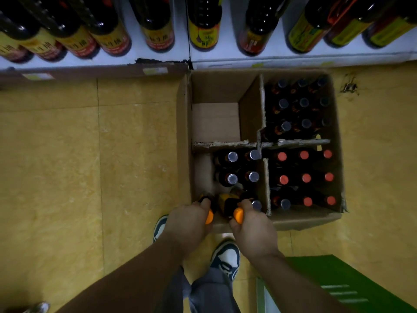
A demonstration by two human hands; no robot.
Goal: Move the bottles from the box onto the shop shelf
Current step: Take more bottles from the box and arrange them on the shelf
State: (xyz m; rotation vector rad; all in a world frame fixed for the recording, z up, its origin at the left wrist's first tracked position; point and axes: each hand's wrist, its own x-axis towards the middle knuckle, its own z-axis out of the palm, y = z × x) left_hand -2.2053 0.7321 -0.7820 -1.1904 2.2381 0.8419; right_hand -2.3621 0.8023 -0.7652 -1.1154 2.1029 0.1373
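Note:
A cardboard box (pixel 304 219) stands on the floor, split by dividers into four compartments. My left hand (pixel 188 224) grips an orange-capped dark bottle (pixel 208 216) at the near left compartment's edge. My right hand (pixel 253 229) grips a second orange-capped bottle (pixel 237 211) with a yellow label, tilted towards me. Several silver-capped bottles (pixel 232 157) stand in that same compartment. The far left compartment holds nothing. The shop shelf (pixel 158 59) runs along the top, lined with dark bottles (pixel 158 30).
Red-capped bottles (pixel 305 178) fill the near right compartment and dark-capped ones (pixel 304 102) the far right. The yellow tiled floor (pixel 67 177) lies left of the box. My shoes (pixel 225 258) stand just behind it. A green object (pixel 338 285) sits at the lower right.

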